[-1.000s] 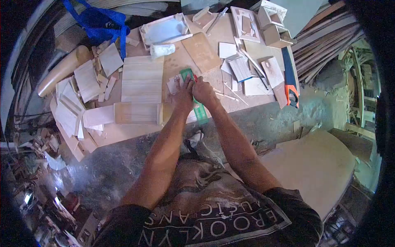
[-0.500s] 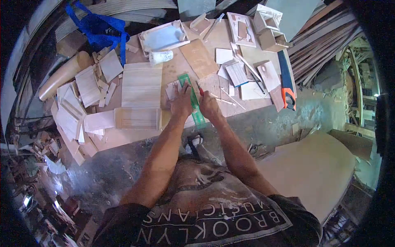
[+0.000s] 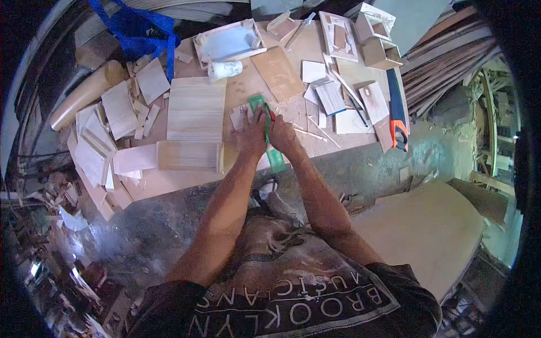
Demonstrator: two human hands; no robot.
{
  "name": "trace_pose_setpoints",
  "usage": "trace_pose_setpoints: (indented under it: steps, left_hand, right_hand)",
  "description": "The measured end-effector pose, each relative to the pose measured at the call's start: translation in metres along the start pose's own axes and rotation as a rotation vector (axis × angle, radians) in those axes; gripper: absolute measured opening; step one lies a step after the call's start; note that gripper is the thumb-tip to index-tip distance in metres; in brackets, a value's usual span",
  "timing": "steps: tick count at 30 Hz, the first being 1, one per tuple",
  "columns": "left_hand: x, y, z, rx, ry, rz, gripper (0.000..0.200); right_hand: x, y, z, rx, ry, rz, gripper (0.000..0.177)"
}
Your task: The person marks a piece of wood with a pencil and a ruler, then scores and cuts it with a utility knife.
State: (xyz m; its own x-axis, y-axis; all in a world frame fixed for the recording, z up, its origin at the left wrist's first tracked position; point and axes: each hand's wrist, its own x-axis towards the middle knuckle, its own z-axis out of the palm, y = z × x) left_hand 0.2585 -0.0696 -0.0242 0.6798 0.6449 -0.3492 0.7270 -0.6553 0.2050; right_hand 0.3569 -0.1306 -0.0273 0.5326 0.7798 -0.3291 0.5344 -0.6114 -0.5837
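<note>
Fingers stretched, my left hand (image 3: 251, 136) lies flat across a green ruler (image 3: 275, 160) and a small piece of thin board (image 3: 237, 118) with a pencil mark on it. Close on its right, my right hand (image 3: 284, 137) is closed around a slim red cutting knife (image 3: 272, 115), held against the ruler's right edge. The knife's tip is hard to make out. Both ends of the ruler show beyond my hands, its near end reaching past the table edge.
On the worktable (image 3: 169, 183) lie a pale wooden panel (image 3: 196, 110), an open wooden box (image 3: 190, 156), a white bottle (image 3: 224, 70), a brown board (image 3: 278, 73) and thin strips. A handsaw (image 3: 398, 121) rests at the right edge. Wood offcuts (image 3: 119, 110) are piled left.
My right hand and the knife have moved slightly left, closer to my left hand and against the ruler. The view has shifted a little.
</note>
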Motion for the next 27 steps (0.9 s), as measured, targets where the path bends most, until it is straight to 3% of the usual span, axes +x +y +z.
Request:
trace_pose_setpoints:
  steps: [1,3,7,10,12,14,15,17,21,22,24,25,27]
  left_hand:
    - [-0.001,-0.001,0.001,-0.007,-0.004,-0.005,0.068]
    - [0.002,-0.003,0.003,-0.019,-0.029,0.007,0.066]
    - [0.008,-0.008,0.030,-0.007,0.066,0.022,0.064]
    - [0.010,-0.006,0.028,0.003,0.158,0.050,0.063]
    - [0.002,0.001,0.000,-0.012,-0.082,-0.030,0.068]
    - [0.018,-0.005,0.010,-0.030,0.003,-0.017,0.070]
    - [0.007,-0.006,0.026,-0.039,0.034,0.002,0.073]
    - [0.008,-0.004,0.035,0.005,0.037,0.007,0.073]
    - [0.007,-0.004,0.018,-0.039,-0.021,-0.002,0.071]
    - [0.015,-0.007,0.034,-0.041,-0.017,-0.002,0.071]
    - [0.025,-0.016,0.064,-0.097,0.112,0.076,0.069]
    - [0.018,-0.013,0.044,-0.097,0.114,0.071,0.069]
    - [0.007,-0.001,0.009,-0.027,-0.076,-0.044,0.067]
  right_hand:
    - [0.001,-0.001,-0.003,-0.006,-0.008,0.001,0.033]
    - [0.004,-0.001,-0.016,-0.222,-0.064,-0.275,0.034]
    - [0.011,-0.019,-0.033,-0.140,-0.287,-0.163,0.036]
    - [0.008,-0.030,-0.039,-0.124,-0.314,-0.027,0.038]
    - [0.004,-0.022,-0.029,-0.129,-0.334,0.036,0.038]
    - [0.010,0.013,-0.012,-0.402,-0.235,-0.310,0.037]
    - [-0.006,0.010,-0.014,-0.393,-0.246,-0.290,0.037]
    - [0.009,-0.018,-0.046,-0.057,-0.373,0.087,0.037]
    - [0.013,0.002,-0.041,-0.074,-0.352,0.019,0.038]
    - [0.011,-0.003,-0.042,0.000,-0.324,0.099,0.037]
    - [0.018,0.001,-0.032,-0.027,-0.310,0.060,0.037]
    - [0.020,-0.001,-0.029,-0.049,-0.292,0.028,0.037]
    - [0.020,-0.012,-0.031,0.001,-0.274,0.121,0.037]
